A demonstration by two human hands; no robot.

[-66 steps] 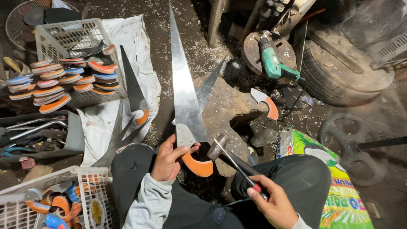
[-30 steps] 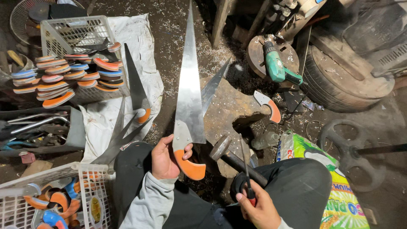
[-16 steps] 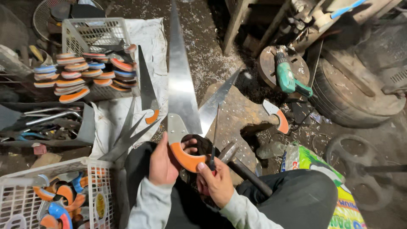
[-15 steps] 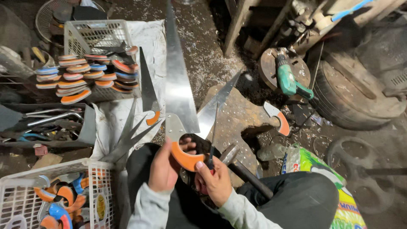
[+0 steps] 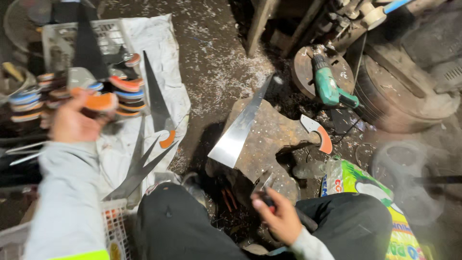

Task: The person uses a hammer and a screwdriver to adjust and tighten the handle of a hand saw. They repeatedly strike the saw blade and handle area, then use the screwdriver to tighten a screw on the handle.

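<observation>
My left hand (image 5: 72,123) grips the orange handle of a long pointed saw blade (image 5: 89,50), raised at the far left above a white cloth (image 5: 154,62). The hand and blade are blurred by motion. My right hand (image 5: 278,215) rests low between my knees, closed on the dark grip of a hammer (image 5: 263,185) beside a rusty iron anvil block (image 5: 269,139). A bare steel blade (image 5: 240,127) without a handle lies slanted across that block. A loose orange-and-white handle (image 5: 320,134) sits at the block's right edge.
Finished saws (image 5: 151,139) lie fanned on the white cloth. A white basket (image 5: 57,38) with stacked coloured handles stands far left, another basket (image 5: 113,228) near my left knee. A green power drill (image 5: 329,86) lies on a round metal plate. A printed sack (image 5: 380,202) is at right.
The saw with the orange handle has left the block and swung far left in my left hand. My right hand let go of the handle and dropped onto the hammer. The camera tilted.
</observation>
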